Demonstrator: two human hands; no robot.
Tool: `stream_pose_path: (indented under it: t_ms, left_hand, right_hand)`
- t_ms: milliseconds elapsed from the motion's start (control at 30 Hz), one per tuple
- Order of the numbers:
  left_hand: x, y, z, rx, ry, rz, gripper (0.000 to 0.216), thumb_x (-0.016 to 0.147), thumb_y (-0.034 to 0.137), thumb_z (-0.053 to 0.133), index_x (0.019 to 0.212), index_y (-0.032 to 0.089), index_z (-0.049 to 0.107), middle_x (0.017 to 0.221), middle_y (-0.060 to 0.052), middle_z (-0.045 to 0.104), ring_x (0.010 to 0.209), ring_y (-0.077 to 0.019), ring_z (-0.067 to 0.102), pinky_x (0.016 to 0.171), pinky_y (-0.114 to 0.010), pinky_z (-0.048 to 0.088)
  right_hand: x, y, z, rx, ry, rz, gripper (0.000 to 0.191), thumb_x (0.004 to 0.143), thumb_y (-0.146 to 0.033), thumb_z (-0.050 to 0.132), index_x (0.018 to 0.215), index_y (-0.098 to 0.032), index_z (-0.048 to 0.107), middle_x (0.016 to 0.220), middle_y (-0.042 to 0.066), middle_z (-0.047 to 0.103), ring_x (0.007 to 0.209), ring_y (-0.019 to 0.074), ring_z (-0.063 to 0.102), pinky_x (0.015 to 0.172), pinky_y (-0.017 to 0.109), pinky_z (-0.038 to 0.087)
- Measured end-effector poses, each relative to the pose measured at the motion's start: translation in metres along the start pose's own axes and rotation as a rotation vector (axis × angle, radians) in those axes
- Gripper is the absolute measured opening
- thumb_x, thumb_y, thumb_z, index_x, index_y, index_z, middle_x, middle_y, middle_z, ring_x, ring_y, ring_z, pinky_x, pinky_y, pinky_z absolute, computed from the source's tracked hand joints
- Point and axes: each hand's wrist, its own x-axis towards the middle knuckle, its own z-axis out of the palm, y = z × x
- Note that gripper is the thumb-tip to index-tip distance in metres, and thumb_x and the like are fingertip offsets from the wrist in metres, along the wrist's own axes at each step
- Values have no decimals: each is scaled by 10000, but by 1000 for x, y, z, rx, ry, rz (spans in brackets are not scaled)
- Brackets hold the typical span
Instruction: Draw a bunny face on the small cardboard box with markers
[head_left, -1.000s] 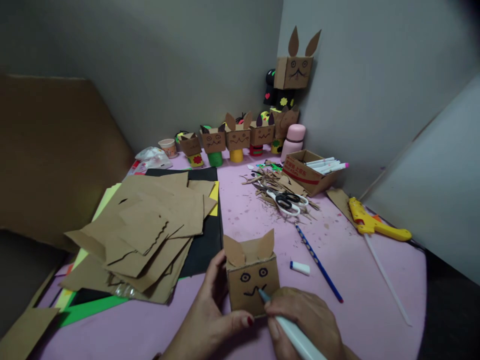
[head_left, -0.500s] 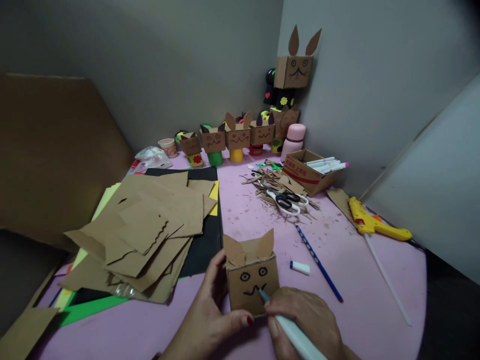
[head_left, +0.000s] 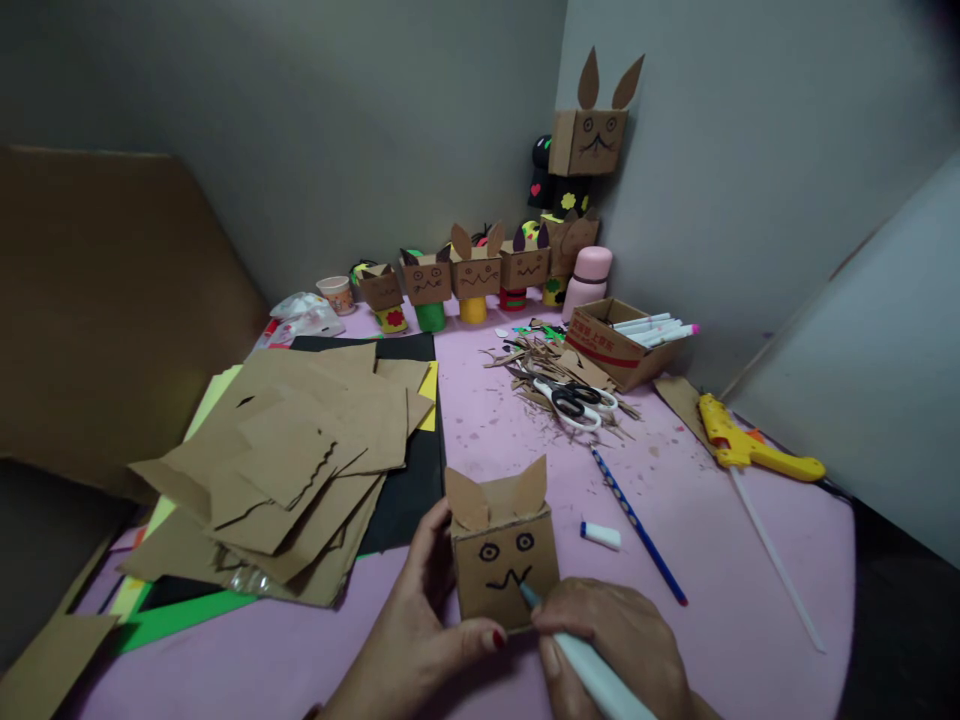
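Note:
A small cardboard box head (head_left: 504,565) with two pointed ears, drawn eyes and a zigzag mouth stands on the pink table (head_left: 720,560) at the near edge. My left hand (head_left: 420,630) wraps its left side and bottom corner, thumb under the front face. My right hand (head_left: 615,640) is closed round a white marker (head_left: 577,660), whose tip touches the box's face at the right end of the drawn mouth.
A pile of brown card pieces (head_left: 292,460) on black, yellow and green sheets lies at left. White-handled scissors (head_left: 574,402) sit among card scraps, with a marker cap (head_left: 600,535), blue pencil (head_left: 634,522), yellow glue gun (head_left: 746,445), a box of markers (head_left: 622,340) and finished figures (head_left: 476,275) beyond.
The marker tip has slid slightly down and right along the mouth line, which now shows one more stroke. My left hand has kept its hold.

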Motion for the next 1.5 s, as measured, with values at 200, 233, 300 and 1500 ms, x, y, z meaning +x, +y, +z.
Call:
stream_pose_path:
  t_ms: [200,233,300,1500]
  left_hand:
    - [0,1,2,-13,13,2,1073,499,455,890,1412,283,353,1413,-169,531,1332,-412,415,1099,-553,303]
    - [-1,1,2,-8,17,0,1074,498,456,889,1413,277,356,1410,-176,532,1329,-419,417,1093,-560,308]
    - [-1,2,2,-4,20,-4,1084,493,453,892,1417,273,355,1408,-181,532,1326,-421,420,1090,-564,312]
    - [0,-3,-2,18,-81,9,1083,568,445,863,1453,333,250,1455,-132,487,1354,-370,395,1106,-513,297]
  right_hand:
    - [-5,6,-1,31,-48,-25,176,725,-56,479,722,-205,572,543,-36,660,420,95,624,444,179,524]
    - [-5,6,-1,27,-46,-32,169,729,-61,483,727,-204,574,548,-34,663,426,96,628,451,178,527]
    - [-3,5,-1,19,-29,-41,154,743,-76,487,725,-202,576,547,-32,662,427,96,629,459,174,528]
    - [6,1,2,64,-12,-45,167,747,-69,461,723,-194,568,513,-28,634,381,95,596,413,172,499]
